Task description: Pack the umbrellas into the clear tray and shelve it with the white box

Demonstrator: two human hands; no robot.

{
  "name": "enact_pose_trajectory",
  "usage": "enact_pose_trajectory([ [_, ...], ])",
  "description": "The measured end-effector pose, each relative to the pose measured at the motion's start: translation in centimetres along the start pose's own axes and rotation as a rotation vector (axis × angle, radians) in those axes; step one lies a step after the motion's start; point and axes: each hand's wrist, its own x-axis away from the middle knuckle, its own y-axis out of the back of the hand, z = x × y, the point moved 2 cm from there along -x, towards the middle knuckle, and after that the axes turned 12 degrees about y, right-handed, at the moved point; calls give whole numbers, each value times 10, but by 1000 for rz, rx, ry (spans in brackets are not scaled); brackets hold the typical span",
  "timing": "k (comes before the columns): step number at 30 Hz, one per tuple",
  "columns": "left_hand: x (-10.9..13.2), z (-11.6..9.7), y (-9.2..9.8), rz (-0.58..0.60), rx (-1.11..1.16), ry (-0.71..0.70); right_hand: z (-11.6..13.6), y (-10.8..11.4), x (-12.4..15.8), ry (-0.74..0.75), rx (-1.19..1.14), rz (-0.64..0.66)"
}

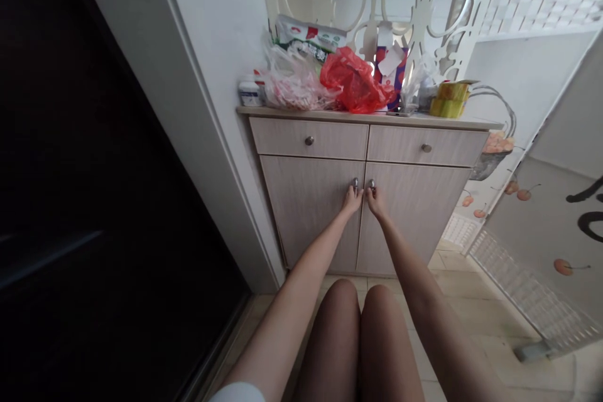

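Observation:
A pale wood-grain cabinet [308, 207] stands in front of me, both its lower doors closed. My left hand [352, 199] has its fingers closed on the metal handle [355, 183] of the left door. Beside it, my right hand [375, 201] grips the handle [372, 184] of the right door. The two hands are close together, one on each side of the gap between the doors. Two drawers with round knobs, the left knob [309, 141] and the right knob [426, 148], sit closed above the doors.
On the cabinet top are a white bottle [250, 92], a clear plastic bag [294, 85], a red plastic bag [355, 80], a purple box [391, 69] and yellow rolls [450, 99]. A dark door [94, 201] is at left; a decorated partition [541, 213] stands at right.

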Motion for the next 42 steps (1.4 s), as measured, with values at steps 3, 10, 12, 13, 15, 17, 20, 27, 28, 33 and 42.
enact_pose_trajectory([
  [3, 10, 8, -3, -3, 6, -8, 2, -1, 12, 43, 37, -26],
  [10, 58, 42, 13, -107, -48, -77, 25, 40, 69, 31, 105, 40],
  [12, 72, 51, 24, -134, -50, -98, 36, 58, 87, 31, 117, 44],
  [13, 79, 56, 30, -143, -47, -107, 41, 66, 96, 36, 127, 39],
  [15, 91, 65, 42, -152, -24, -130, 51, 84, 112, 50, 149, 21],
  [17, 103, 75, 55, -171, 27, -155, 58, 101, 128, 51, 170, -6],
  [20, 120, 91, 76, -227, 123, -190, 63, 128, 153, 46, 189, -66],
  [27, 158, 121, 124, -360, 274, -185, 75, 190, 197, -9, 273, -218],
  [28, 162, 125, 132, -384, 288, -174, 78, 198, 200, -10, 298, -236],
  [33, 175, 156, 182, -561, 238, -121, 81, 242, 218, -23, 509, -332],
  [42, 167, 211, 287, -812, 249, 8, 53, 339, 243, -8, 656, -526],
])
